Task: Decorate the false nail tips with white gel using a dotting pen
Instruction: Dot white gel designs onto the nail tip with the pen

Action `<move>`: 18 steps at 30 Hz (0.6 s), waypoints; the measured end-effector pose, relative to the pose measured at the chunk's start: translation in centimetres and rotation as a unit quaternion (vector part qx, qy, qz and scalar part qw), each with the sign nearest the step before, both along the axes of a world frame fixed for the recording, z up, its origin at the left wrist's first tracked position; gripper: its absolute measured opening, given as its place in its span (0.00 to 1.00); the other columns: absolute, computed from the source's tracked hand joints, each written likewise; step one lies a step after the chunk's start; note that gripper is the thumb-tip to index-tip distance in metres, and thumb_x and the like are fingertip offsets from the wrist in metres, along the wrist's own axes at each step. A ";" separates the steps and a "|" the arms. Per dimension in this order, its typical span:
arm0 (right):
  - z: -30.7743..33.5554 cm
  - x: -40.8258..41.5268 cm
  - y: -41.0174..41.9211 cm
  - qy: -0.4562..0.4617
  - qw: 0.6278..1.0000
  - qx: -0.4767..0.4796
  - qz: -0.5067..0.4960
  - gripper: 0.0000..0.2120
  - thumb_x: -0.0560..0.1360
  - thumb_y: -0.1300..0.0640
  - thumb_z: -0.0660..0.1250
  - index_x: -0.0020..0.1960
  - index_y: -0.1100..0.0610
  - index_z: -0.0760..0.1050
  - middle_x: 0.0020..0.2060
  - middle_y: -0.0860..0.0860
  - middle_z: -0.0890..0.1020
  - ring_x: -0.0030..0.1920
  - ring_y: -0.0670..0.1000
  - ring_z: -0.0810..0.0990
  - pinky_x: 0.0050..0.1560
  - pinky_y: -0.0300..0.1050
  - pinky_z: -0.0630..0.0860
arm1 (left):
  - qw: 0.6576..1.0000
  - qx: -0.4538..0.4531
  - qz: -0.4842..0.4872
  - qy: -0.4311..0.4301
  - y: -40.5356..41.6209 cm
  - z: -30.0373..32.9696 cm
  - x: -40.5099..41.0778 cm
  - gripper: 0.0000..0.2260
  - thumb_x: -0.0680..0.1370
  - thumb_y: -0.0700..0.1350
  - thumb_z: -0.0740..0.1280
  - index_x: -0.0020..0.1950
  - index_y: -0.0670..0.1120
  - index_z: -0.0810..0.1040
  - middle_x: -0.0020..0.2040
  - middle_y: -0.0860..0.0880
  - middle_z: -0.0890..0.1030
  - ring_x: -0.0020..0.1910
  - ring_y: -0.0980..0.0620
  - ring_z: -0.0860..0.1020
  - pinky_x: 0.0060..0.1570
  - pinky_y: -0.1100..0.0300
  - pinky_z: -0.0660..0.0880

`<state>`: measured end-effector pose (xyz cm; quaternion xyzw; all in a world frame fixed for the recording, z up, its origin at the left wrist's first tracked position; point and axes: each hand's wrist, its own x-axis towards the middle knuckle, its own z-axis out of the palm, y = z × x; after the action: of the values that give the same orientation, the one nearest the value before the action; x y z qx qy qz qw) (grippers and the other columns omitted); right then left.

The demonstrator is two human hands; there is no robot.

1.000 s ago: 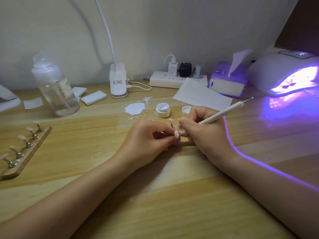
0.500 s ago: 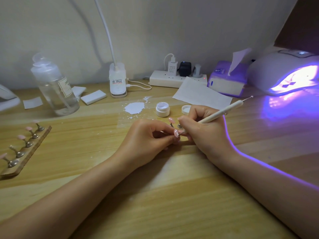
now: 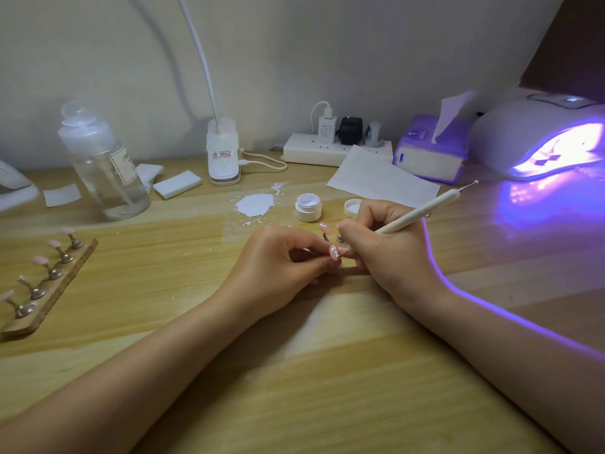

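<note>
Wooden desk (image 3: 294, 388) against a pale wall, with two hands meeting at its middle over a pink nail tip.

At far left a wooden holder strip (image 3: 49, 290) is carrying pink tips on metal stands, with a clear bottle (image 3: 101, 165) behind it. The left hand (image 3: 278, 267) is pinching the nail tip (image 3: 334, 252) by its stand; the open white gel jar (image 3: 308, 208) is sitting just beyond. The right hand (image 3: 389, 253) is gripping the dotting pen (image 3: 419, 213), its lower end touching the tip. A curing lamp (image 3: 540, 142) is glowing violet at right.
</note>
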<state>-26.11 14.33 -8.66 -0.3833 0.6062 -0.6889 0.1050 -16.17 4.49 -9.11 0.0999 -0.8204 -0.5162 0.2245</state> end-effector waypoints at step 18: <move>-0.1 0.0 0.0 -0.006 1.000 -0.012 0.023 0.19 0.68 0.71 0.65 0.24 0.58 0.62 0.14 0.44 0.69 0.16 0.40 0.68 0.21 0.28 0.63 | 1.000 -0.005 0.002 0.005 0.0 0.0 0.1 0.10 0.70 0.38 0.72 0.38 0.54 0.82 0.35 0.52 0.84 0.38 0.44 0.82 0.36 0.59 0.78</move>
<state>-26.12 14.35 -8.73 -0.3939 0.5887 -0.6956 0.1199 -16.11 4.50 -9.11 0.0978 -0.8216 -0.5123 0.2302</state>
